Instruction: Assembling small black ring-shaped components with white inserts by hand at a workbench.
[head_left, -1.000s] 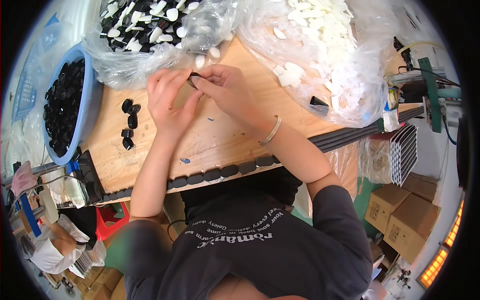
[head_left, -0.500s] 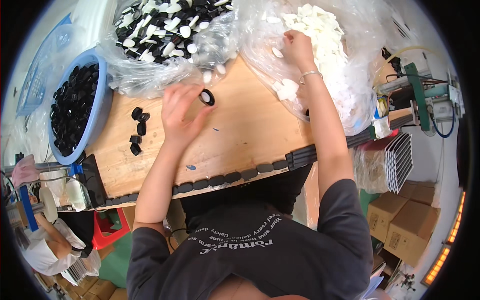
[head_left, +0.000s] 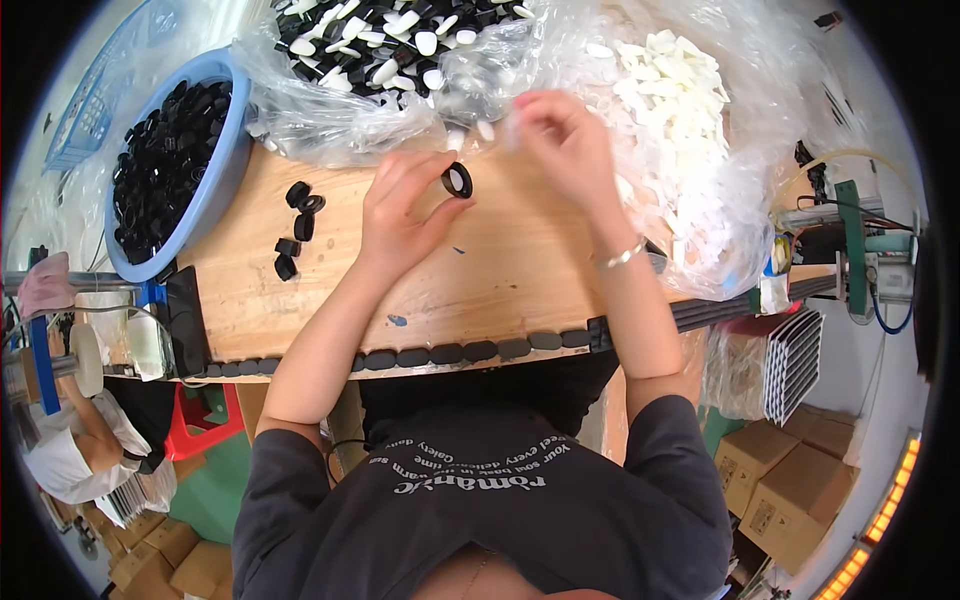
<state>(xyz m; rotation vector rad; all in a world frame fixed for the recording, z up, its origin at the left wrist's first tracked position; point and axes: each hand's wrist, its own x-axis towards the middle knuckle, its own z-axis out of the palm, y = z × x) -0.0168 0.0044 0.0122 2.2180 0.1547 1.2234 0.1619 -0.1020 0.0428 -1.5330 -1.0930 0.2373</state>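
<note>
Black ring (head_left: 458, 180) pinched in left hand (head_left: 405, 215); right hand (head_left: 560, 140) perhaps pinching something.

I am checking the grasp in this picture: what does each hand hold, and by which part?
The left hand pinches a small black plastic ring by its rim. The right hand seems to pinch something pale, too blurred to identify.

A basin (head_left: 225, 160) full of caps is sitting at the left end of the wooden table (head_left: 500, 270). Two bags (head_left: 330, 115) of parts are lying behind it, and loose caps (head_left: 295, 225) are lying between basin and left hand (head_left: 405, 215).
</note>
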